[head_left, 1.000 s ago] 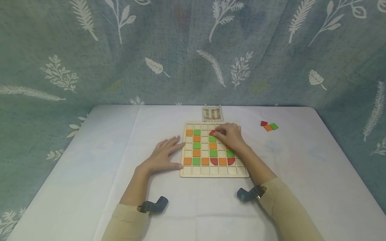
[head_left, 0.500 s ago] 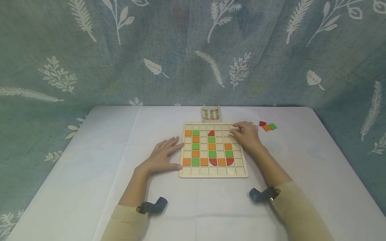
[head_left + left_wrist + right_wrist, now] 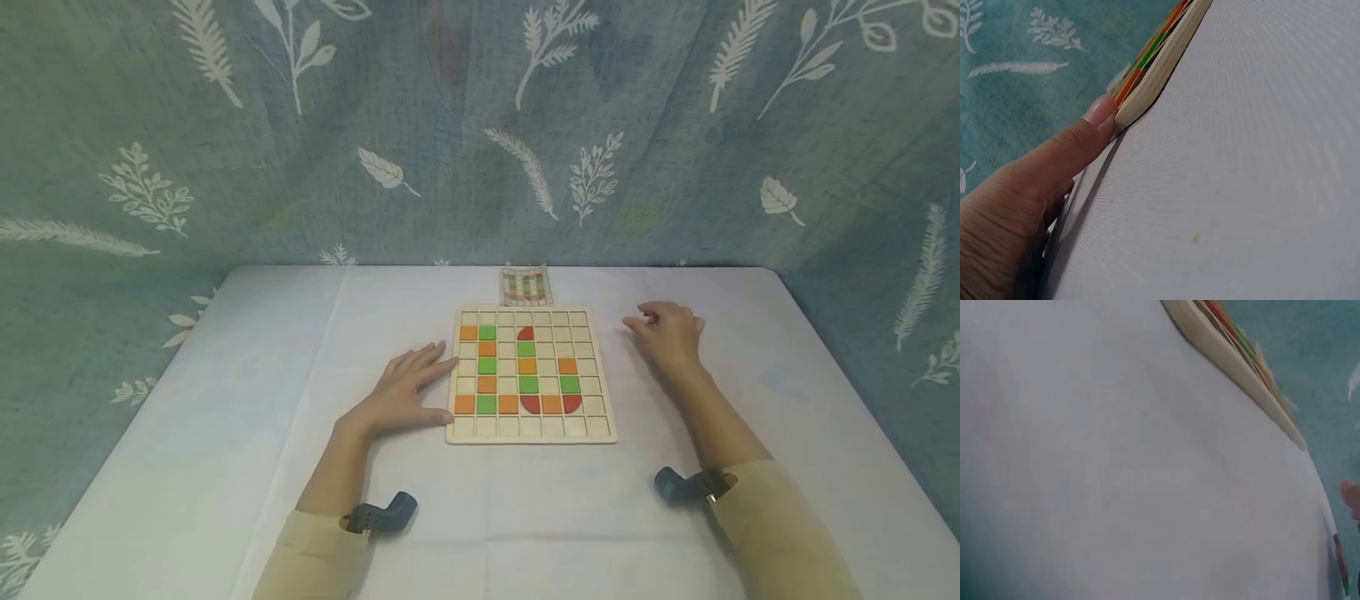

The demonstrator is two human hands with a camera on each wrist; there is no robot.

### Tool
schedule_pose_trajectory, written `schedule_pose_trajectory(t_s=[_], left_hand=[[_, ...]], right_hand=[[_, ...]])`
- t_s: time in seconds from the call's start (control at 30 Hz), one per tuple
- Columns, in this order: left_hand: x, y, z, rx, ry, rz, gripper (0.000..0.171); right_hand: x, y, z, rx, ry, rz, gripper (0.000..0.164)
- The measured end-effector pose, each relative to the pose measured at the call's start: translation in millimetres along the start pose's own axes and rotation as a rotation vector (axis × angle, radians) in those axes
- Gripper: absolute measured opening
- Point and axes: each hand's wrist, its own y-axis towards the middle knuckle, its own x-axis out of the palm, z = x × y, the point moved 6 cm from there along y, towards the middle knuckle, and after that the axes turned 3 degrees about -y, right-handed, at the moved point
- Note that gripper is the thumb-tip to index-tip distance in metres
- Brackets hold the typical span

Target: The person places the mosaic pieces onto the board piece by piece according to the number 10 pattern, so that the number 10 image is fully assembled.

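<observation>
A pale wooden grid board [image 3: 540, 427] lies in the middle of the table, with orange and green square tiles and red quarter-round tiles in some of its cells. My left hand [image 3: 401, 392] rests beside the board, fingers spread, with thumb and forefinger at its left edge. In the left wrist view the thumb [image 3: 1072, 147] touches the board's corner [image 3: 1141, 103]. To the right of the board is my right hand [image 3: 671, 337], thumb and forefinger apart, holding nothing visible. It hides the loose tiles in the head view; in the right wrist view these tiles [image 3: 1340, 562] lie below its fingertips [image 3: 1350, 494].
A small card [image 3: 527, 286] printed with a coloured grid pattern lies just behind the board. White cloth covers the table [image 3: 360, 308], and a patterned curtain [image 3: 450, 167] hangs behind its far edge.
My right hand has moved right, from over the board's upper cells to the loose tiles, uncovering the right side of the board. My left hand has stayed in place.
</observation>
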Motion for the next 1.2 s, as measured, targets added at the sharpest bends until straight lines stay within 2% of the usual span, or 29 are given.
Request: schedule_pose_trajectory(t_s=[0.2, 0.37, 0.53, 0.7, 0.97, 1.2], left_hand=[[0.5, 0.4, 0.5, 0.008, 0.007, 0.003, 0.091], [0.7, 1.1, -0.6, 0.013, 0.013, 0.0, 0.09], [1.5, 1.6, -2.1, 0.004, 0.014, -0.009, 0.09], [2.7, 1.7, -2.8, 0.009, 0.012, -0.003, 0.09], [3.1, 1.5, -1.7, 0.024, 0.008, 0.004, 0.09], [1.0, -0.2, -1.1, 0.006, 0.001, 0.002, 0.091]], right_hand=[[-8, -6, 27, 0.125, -0.089, -0.015, 0.043], [-8, -9, 38, 0.161, -0.135, -0.011, 0.046], [-8, -10, 40, 0.145, -0.14, -0.006, 0.043], [-7, -10, 38, 0.124, -0.1, -0.007, 0.039], [-4, -13, 33, 0.157, -0.047, -0.031, 0.033], [5, -14, 23, 0.08, -0.02, -0.046, 0.034]])
